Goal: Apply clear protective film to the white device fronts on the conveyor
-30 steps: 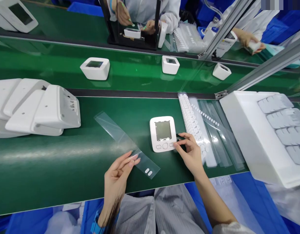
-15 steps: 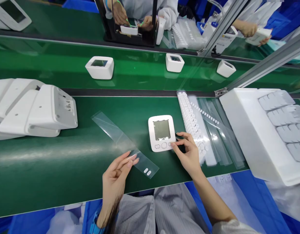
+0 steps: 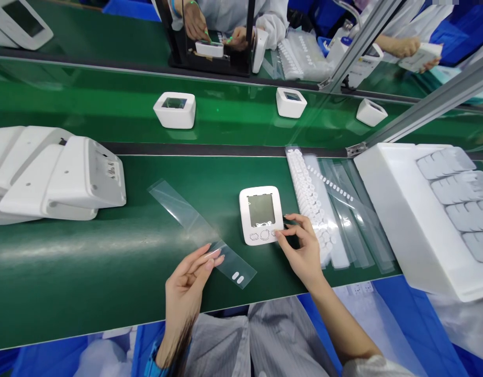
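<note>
A white blood pressure monitor (image 3: 261, 215) with a grey screen and outlined buttons lies face up on the green bench. My right hand (image 3: 304, 251) pinches its lower right corner, the thumb over the right-hand button area and the fingers along the side. To the left, my left hand (image 3: 190, 285) holds a clear plastic strip (image 3: 182, 212) between thumb and fingers. Two white oval stickers (image 3: 238, 277) sit at the strip's near end. Right of my right hand lie sheets of white stickers (image 3: 310, 204) and several clear strips (image 3: 355, 230).
White device housings (image 3: 64, 175) are stacked at the left. A white foam box (image 3: 406, 220) at the right holds clear wrapped parts. Behind the bench, three white devices ride a green conveyor (image 3: 233, 112). A metal post (image 3: 382, 131) and co-workers' hands (image 3: 196, 23) are beyond.
The white devices on the conveyor have shifted to the right. A co-worker at the far right has moved a white box slightly. My hands, the monitor and the strip stay practically still.
</note>
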Motion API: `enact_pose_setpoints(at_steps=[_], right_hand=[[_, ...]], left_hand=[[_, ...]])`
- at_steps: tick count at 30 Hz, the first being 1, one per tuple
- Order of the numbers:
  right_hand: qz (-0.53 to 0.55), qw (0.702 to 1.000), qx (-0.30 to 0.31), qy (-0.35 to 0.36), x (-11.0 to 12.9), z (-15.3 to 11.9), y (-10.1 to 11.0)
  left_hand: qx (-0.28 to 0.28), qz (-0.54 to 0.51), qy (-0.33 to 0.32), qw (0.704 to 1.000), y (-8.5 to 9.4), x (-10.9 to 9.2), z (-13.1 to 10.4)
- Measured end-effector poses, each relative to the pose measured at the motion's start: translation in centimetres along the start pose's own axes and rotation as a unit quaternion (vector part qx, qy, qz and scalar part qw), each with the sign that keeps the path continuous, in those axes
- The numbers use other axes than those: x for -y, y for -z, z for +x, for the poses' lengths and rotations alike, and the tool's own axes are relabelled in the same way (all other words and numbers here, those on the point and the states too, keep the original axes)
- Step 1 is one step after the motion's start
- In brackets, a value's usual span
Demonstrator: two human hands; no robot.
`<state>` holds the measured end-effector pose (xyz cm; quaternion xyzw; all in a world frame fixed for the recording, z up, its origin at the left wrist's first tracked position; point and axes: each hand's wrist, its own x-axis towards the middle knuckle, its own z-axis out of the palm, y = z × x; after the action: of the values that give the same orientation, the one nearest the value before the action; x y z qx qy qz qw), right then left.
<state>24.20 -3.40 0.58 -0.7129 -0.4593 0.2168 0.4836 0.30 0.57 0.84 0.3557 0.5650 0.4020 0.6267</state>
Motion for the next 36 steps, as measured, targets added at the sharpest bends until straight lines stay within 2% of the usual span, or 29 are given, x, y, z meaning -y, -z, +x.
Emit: enact_pose_setpoints(at_steps=[31,36], right_hand=[[-0.059,0.995,0.003,0.079,0.45,0.11,-0.28],[-0.061,0.994,-0.015,0.089,0.27,0.27,0.02]], left_hand=[[0.007,-0.020,0.004,1.000,0.13,0.03,0.14],[0.007,-0.016,0.002,1.000,0.00,-0.24,0.03]])
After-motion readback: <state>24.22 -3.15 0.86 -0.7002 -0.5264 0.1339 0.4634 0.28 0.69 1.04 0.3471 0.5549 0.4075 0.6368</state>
